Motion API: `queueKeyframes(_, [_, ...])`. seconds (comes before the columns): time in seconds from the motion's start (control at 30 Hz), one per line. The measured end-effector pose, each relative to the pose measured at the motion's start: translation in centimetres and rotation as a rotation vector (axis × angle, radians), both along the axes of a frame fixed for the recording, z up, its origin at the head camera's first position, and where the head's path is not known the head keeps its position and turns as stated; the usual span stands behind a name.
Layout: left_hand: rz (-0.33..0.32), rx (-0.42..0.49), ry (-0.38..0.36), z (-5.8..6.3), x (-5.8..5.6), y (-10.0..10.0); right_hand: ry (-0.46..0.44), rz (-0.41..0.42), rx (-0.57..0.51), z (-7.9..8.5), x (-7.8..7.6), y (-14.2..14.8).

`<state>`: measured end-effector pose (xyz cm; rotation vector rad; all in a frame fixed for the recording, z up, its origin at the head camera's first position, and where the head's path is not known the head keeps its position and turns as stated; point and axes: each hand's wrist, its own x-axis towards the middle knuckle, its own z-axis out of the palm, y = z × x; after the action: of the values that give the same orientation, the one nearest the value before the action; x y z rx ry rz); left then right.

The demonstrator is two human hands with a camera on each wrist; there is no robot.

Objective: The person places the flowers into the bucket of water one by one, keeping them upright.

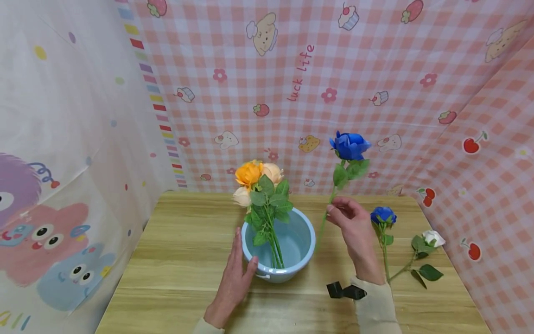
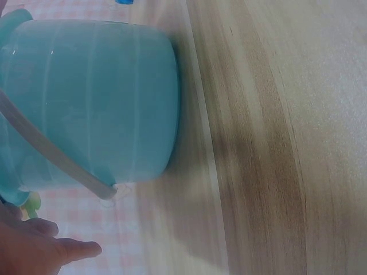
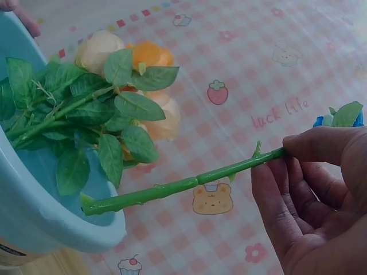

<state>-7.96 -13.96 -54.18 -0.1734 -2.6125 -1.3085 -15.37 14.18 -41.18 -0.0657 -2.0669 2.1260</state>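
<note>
My right hand (image 1: 354,227) pinches the green stem of a blue artificial rose (image 1: 351,145) between thumb and fingers, to the right of a light blue bucket (image 1: 278,278). In the right wrist view the cut end of the stem (image 3: 137,197) overlaps the bucket's rim. Inside the bucket lean several orange and cream roses (image 1: 249,173) with green leaves, their heads over the far left rim. My left hand (image 1: 235,273) rests against the bucket's left side with fingers straight. The bucket's white handle (image 2: 51,152) hangs down its side in the left wrist view.
On the wooden table (image 1: 175,269), a second blue rose (image 1: 384,215) and a white rose (image 1: 434,238) lie to the right of my right forearm. A pink checked cloth (image 1: 233,102) hangs behind and at the right; a white cartoon cloth (image 1: 92,139) hangs at the left.
</note>
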Motion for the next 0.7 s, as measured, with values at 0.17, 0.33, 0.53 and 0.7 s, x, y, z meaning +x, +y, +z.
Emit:
queueKeyframes(0.17, [-0.001,0.002,0.001,0.0,0.0,0.0,0.035,0.022,-0.01,-0.4,-0.2,-0.8])
queueKeyframes(0.33, [0.004,0.0,-0.01,0.0,0.0,0.0,0.03,0.052,0.015,-1.3,-0.3,-1.7])
queueKeyframes(0.53, [0.006,-0.003,-0.008,-0.1,0.0,0.0,-0.004,0.089,0.024,-2.1,-0.3,-2.8])
queueKeyframes(0.7, [0.004,0.003,-0.002,-0.2,0.0,0.0,-0.005,0.121,0.039,-3.0,-0.4,-3.5])
